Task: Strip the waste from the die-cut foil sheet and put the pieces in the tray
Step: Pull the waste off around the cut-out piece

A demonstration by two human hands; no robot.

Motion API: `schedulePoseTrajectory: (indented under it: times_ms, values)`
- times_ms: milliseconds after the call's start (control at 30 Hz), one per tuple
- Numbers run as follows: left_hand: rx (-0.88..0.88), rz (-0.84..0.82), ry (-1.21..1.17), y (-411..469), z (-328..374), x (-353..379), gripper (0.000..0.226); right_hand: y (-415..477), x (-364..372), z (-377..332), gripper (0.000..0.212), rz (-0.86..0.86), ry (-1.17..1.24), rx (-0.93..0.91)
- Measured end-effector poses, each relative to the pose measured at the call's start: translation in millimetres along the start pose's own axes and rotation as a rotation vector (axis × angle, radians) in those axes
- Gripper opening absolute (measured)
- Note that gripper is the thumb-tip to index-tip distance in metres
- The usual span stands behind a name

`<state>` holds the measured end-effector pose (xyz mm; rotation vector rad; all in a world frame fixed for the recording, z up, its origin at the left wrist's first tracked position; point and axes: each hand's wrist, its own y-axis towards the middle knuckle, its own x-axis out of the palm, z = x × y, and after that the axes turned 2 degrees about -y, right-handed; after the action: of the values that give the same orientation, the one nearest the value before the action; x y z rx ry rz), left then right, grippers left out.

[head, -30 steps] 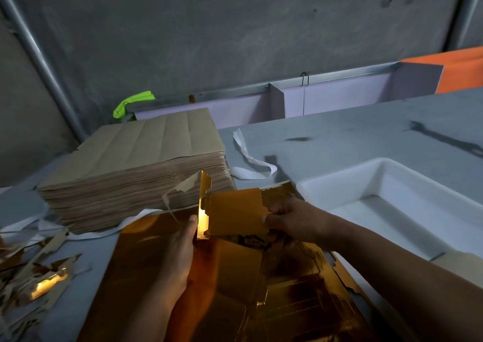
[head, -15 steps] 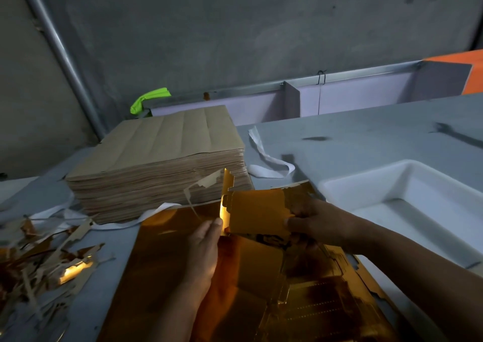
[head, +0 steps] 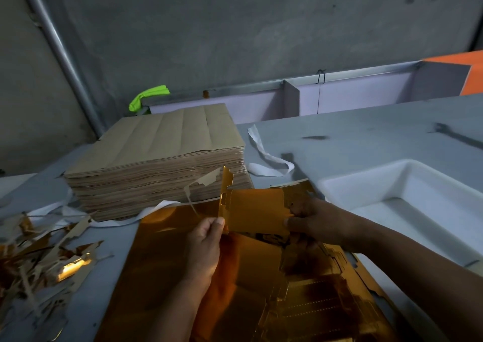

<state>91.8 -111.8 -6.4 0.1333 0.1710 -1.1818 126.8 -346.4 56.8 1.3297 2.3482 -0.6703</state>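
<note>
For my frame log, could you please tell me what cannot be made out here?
Head view:
- tray: near corner behind the right forearm.
- foil sheet: near edge cut off at bottom.
- scrap pile: cut off at left.
- foil piece: right edge partly under the right hand.

Counter [head: 366,143] carries all items. Foil sheet [head: 167,250] lies flat at near centre. Stack of sheets [head: 162,143] stands just behind it, towards the left. Tray [head: 339,182] sits to the right, just beside the sheet's right edge. Scrap heap [head: 47,258] lies at far left, apart from the sheet. Loose strip [head: 264,156] lies behind the sheet, between stack and tray. Cut piece [head: 256,211] is held above the sheet's far half, with the left grip [head: 205,247] at its lower left corner and the right grip [head: 318,221] at its right edge. Partitioned trough [head: 352,98] runs behind the counter.
</note>
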Motion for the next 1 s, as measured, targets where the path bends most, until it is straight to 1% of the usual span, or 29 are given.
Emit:
schedulePoseTrajectory:
  times_ms: [533,1000]
  values:
    - [-0.001,0.008,0.053,1.8,-1.1,1.3,0.026,-1.9,-1.3,-1.9,0.019,-0.014,-0.006,-0.015]
    - [-0.016,0.001,0.039,-0.8,2.5,0.8,0.026,-2.5,-1.0,-4.2,0.018,-0.005,-0.016,-0.006]
